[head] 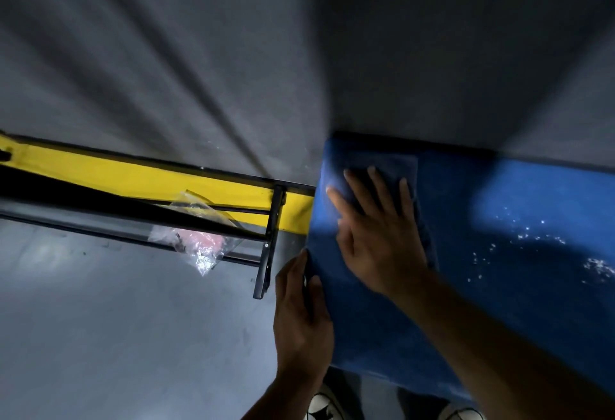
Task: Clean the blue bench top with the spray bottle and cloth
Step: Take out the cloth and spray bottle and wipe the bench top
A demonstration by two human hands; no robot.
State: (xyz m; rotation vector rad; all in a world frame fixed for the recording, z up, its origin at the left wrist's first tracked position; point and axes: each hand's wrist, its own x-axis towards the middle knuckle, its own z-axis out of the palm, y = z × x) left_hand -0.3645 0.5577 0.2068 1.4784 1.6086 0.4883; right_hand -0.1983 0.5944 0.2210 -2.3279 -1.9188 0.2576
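The blue bench top [499, 253] fills the right half of the view, its left end near the middle. A dark blue cloth [396, 163] lies flat on the bench's far left corner. My right hand [376, 226] presses on the cloth with fingers spread, pointing away from me. At the bench's left edge, my left hand [303, 313] rests with its thumb on top. White droplets [532, 240] speckle the bench surface to the right. No spray bottle is in view.
A yellow bench [133, 170] with a black metal frame [269, 240] stands to the left, end to end with the blue one. A clear plastic bag [199, 236] with something pink lies under it. Grey floor and wall surround. My shoes [324, 408] show at the bottom.
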